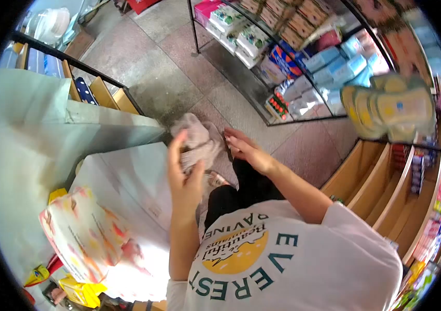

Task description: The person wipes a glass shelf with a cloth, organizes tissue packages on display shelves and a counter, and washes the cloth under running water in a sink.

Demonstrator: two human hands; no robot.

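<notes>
A crumpled greyish-pink cloth (198,140), smeared by motion, is in front of me above the floor. My left hand (185,173) is at its near left side, with the cloth between the curved fingers and the thumb. To the right of the cloth is my right hand (247,151), its fingers stretched out toward the cloth and nothing visible in them. Whether its fingertips touch the cloth's edge I cannot tell.
A white box-like surface (127,171) stands at my left, with a patterned pack (83,233) near it. Ahead is a black-framed rack (262,96) of packaged goods. Wooden shelf compartments (376,181) and hanging yellow-grey packs (391,109) are at the right. Tiled floor (163,72) runs between.
</notes>
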